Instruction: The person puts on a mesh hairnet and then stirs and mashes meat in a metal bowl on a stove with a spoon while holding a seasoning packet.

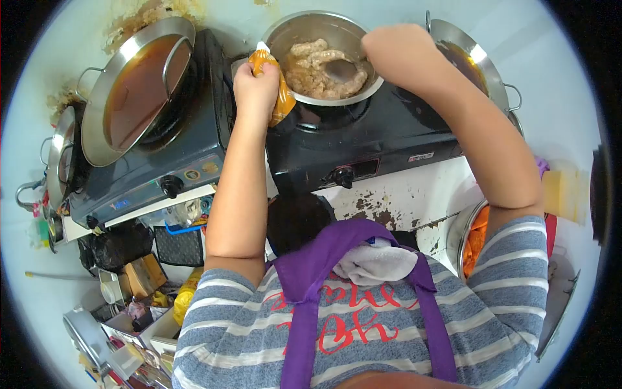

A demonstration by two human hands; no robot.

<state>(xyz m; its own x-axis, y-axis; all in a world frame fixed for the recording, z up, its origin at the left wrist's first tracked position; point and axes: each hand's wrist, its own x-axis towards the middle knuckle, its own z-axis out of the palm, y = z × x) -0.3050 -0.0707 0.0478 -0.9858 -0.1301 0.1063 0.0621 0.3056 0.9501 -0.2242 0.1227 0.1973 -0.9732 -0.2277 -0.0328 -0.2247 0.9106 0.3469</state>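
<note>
A steel bowl (379, 83) sits on the black gas stove, with pale, lumpy pieces of food (311, 79) in some liquid inside it. At the bowl's left rim, my left hand (254, 87) is closed around an orange patterned cloth (284, 104) with a white tip. Whether the fingers also grip the rim under the cloth cannot be seen. Over the right rim, my right hand (400, 55) is closed in a fist around the handle of a ladle. The dark, rounded head of the ladle (341, 70) rests among the food; the handle is mostly hidden by the hand.
To the left, a large two-handled wok (92, 133) of reddish-brown liquid stands on another burner. A second wok (497, 81) sits behind my right forearm. Stove knobs (343, 176) face me. Below right is a pot (457, 243) with orange contents; boxes and bags (144, 275) crowd the lower left.
</note>
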